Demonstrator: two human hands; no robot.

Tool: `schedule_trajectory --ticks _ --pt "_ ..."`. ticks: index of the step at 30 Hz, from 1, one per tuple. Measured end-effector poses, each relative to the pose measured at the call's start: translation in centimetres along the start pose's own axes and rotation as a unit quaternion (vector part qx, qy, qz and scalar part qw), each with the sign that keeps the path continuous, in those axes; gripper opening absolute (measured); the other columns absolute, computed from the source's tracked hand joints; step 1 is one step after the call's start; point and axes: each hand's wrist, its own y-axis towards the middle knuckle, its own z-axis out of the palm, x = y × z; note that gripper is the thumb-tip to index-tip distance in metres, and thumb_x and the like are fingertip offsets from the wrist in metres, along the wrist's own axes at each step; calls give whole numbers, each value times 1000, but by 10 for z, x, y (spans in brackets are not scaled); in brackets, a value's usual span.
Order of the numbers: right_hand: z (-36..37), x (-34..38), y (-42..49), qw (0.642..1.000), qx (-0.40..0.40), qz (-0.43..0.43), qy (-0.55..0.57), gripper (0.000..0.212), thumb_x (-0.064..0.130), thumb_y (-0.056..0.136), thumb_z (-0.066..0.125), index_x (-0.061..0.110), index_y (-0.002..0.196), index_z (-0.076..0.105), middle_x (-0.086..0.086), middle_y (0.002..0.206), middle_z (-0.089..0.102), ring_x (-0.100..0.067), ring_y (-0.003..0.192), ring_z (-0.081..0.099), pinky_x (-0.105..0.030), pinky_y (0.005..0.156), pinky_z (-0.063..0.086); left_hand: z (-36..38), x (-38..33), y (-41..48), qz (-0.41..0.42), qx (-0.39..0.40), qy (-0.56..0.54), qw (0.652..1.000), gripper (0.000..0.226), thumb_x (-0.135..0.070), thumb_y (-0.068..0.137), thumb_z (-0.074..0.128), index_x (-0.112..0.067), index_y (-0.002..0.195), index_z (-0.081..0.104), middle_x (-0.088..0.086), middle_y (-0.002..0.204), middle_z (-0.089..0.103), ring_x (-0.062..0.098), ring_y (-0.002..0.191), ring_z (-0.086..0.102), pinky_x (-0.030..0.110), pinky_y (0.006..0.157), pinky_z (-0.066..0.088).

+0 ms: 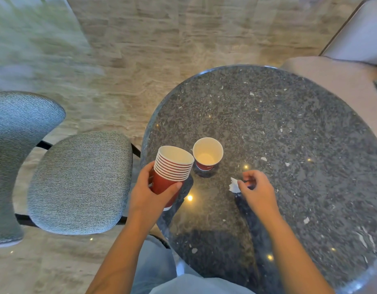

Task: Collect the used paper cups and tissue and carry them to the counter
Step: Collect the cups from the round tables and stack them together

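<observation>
Head: grabbing tissue [234, 186], one cup [207, 154] remaining

Left hand [149, 194] grips tilted stack [172, 169] at table [289, 124] edge. Right hand [257, 192] pinches tissue at table surface. Cup upright beyond. Risk: weak pinch drops tissue; tilt slides stack apart.

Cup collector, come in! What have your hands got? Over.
Left hand grips cup stack. Right hand pinches tissue. Lone cup stands on table. Nothing blocking.

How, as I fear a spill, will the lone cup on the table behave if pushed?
The lone cup seems empty and is paper, so probably very light and easy to crush. Upright on the polished table, it would likely slide or tip if pushed.
</observation>
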Motion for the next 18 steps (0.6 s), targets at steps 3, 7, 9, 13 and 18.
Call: schedule_trajectory --ticks 3,7,9,13,18 --pt "-2 14 7 999 -13 -21 23 19 17 82 64 24 97 54 2 96 55 -10 83 55 -15 68 40 1 0 0 9 1 1 1000 65 -31 64 81 -40 118 46 -26 105 56 -13 95 53 9 68 43" --pt "1 38 16 997 -10 -56 47 31 26 81 66 26 108 51 6 101 52 -4 89 53 -16 73 41 1 1 -2 13 -1 -2 1000 63 -28 65 81 -41 115 45 -26 103 56 -20 93 51 1 66 43" --pt "6 49 19 996 -1 -77 43 43 30 79 68 25 117 48 8 105 47 -2 91 50 -14 75 38 0 2 -2 12 -4 -3 1000 63 -27 65 81 -38 117 46 -25 103 57 -20 92 50 -1 67 42" --pt "17 64 25 994 26 -102 15 66 37 74 72 20 129 40 9 116 37 -5 104 45 -18 84 36 -3 5 -1 2 -4 -5 1000 66 -31 65 80 -34 121 47 -22 107 57 -14 97 52 2 67 44" --pt "29 71 32 992 49 -116 -21 82 41 69 76 17 135 32 6 126 32 -7 113 38 -24 92 33 -7 9 -1 -10 -21 -11 1000 65 -30 64 82 -38 117 45 -24 105 56 -10 98 52 6 68 43"
